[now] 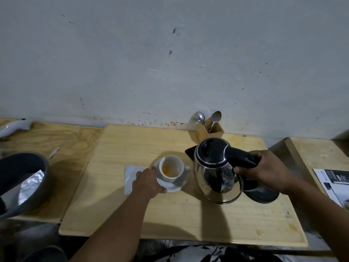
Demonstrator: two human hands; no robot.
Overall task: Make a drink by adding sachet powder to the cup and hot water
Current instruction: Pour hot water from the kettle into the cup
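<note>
A white cup [172, 168] with orange powder in its bottom stands on a white saucer [174, 187] in the middle of the wooden board. My left hand [148, 181] grips the saucer's left rim. A steel kettle [217, 174] with a black lid is lifted and tilted just right of the cup, its spout pointing left. My right hand [264, 171] is shut on the kettle's black handle. No water stream is visible. A white sachet [131, 176] lies flat left of the saucer, partly under my left hand.
The kettle's black base [264, 194] sits behind and right of the kettle. A wooden holder [209, 132] with spoons and a fork stands at the wall. A grey bin [22, 182] with foil inside is at left. A printed leaflet [334, 184] lies at right.
</note>
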